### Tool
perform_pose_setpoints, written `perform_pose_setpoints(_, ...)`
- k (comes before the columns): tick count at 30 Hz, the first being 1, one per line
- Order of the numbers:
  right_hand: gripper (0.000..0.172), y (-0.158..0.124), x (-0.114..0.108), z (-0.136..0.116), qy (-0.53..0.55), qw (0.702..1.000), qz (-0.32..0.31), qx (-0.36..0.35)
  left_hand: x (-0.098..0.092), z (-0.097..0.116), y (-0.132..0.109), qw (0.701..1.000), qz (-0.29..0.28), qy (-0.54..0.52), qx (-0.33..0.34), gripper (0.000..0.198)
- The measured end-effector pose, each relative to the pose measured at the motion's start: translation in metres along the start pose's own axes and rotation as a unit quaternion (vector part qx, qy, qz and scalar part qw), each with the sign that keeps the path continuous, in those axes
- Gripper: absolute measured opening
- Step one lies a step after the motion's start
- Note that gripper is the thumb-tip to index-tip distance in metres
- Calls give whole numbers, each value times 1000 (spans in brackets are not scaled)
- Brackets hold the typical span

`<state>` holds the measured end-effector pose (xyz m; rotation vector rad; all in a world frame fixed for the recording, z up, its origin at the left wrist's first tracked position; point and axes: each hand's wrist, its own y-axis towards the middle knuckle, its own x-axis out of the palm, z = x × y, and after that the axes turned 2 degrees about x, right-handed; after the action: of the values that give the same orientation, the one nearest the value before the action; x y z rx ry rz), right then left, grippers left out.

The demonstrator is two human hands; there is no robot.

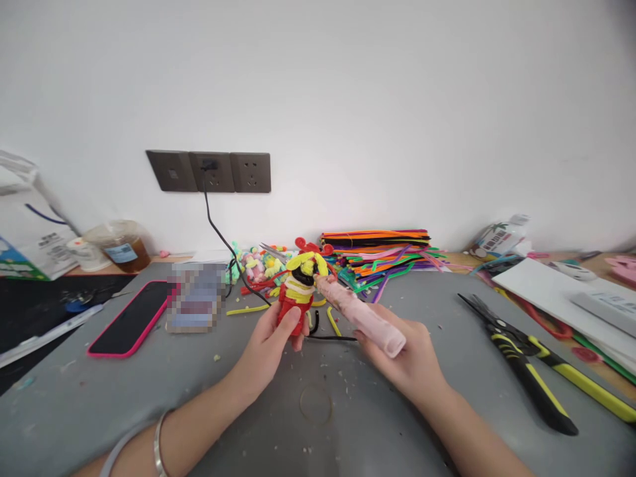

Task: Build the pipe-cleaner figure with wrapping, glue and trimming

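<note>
A small pipe-cleaner figure [299, 281] in red, yellow and black stands upright in my left hand [271, 344], whose fingers wrap round its red lower part. My right hand [405, 351] is closed round a pale pink glue gun [365, 319]. The tool's narrow tip points left and meets or nearly meets the figure's yellow and black upper part. A black cord runs across the mat below the hands. Short yellow pieces [334, 322] lie just behind them.
Bundles of coloured pipe cleaners [375, 240] lie by the wall. At the left are a pink-edged phone [132, 319], a blurred-out object [195, 298] and a cup [124, 250]. Black-yellow pliers [521, 371] and white sheets [551, 298] lie right. A rubber band [316, 423] is in front.
</note>
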<state>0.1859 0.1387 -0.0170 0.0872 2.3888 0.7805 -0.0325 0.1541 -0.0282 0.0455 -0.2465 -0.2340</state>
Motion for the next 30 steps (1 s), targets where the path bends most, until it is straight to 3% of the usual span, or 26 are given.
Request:
perform_pose_setpoints(9, 29, -2, -3, 2, -62, 993, 38, -95, -1, 3, 3, 1000, 1, -27, -4, 54)
perform_pose_setpoints(12, 24, -2, -3, 2, -34, 993, 74, -81, -3, 5, 4, 999, 17, -29, -2, 53)
perform_pose_setpoints(14, 16, -2, -3, 3, -9, 993, 113, -25, -4, 7, 5, 999, 21, -30, 2, 53)
perform_pose_setpoints(18, 52, -7, -6, 14, 84, 969, 201, 114, -5, 8, 6, 999, 19, -32, 14, 51)
perform_pose_setpoints(20, 61, -12, -10, 25, 130, 940, 253, 187, -5, 7, 6, 999, 17, -34, 18, 51)
perform_pose_setpoints(24, 63, -27, -26, 50, 191, 862, 337, 326, -7, 2, 6, 999, 19, -40, 27, 50)
perform_pose_setpoints(27, 62, -38, -40, 58, 206, 828, 280, 441, -7, -2, 7, 999, 18, -35, 33, 50)
perform_pose_setpoints(30, 57, -42, -52, 56, 205, 824, 184, 496, -7, -4, 7, 999, 11, -30, 34, 51)
